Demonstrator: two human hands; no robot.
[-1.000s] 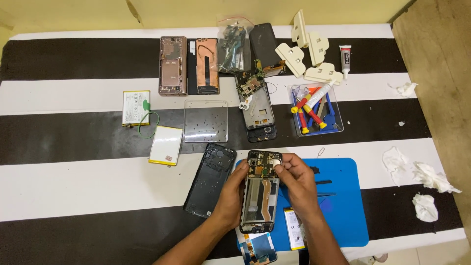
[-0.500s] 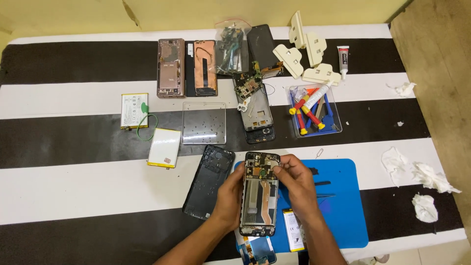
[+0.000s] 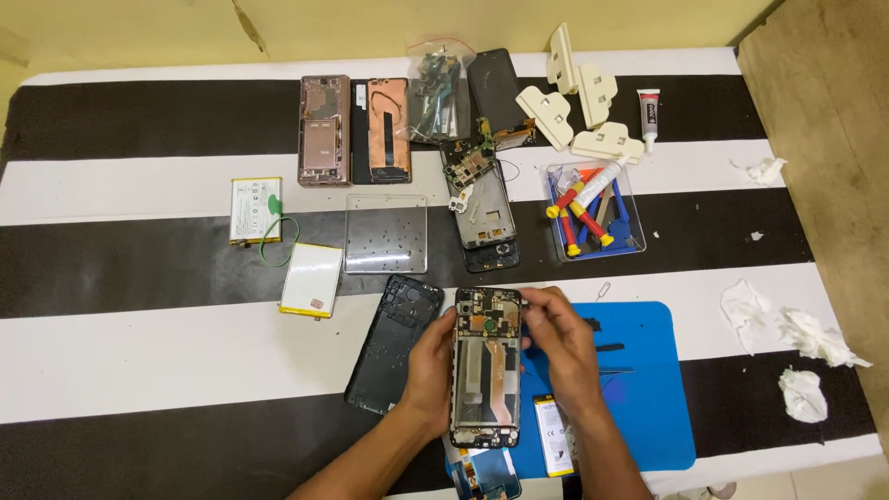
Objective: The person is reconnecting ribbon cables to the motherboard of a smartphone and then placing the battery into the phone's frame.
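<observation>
- While the opened phone (image 3: 486,366) is gripped along its edge by the left hand (image 3: 428,366), little has shifted since earlier.
- Right hand (image 3: 560,347) fingertips remain pinched at its top corner, beside the blue mat (image 3: 648,407) on the desk (image 3: 139,361).
- Component work judged ongoing.

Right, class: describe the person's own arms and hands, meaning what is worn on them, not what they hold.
Both forearms are bare, with no sleeves in view. The left hand and right hand wear no gloves. No watch, ring or wristband shows on either.

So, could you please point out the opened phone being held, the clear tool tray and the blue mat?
opened phone (image 3: 486,370), head view, middle of its frame.
clear tool tray (image 3: 628,243), head view, lower right corner.
blue mat (image 3: 648,407), head view, bare right part.
</observation>
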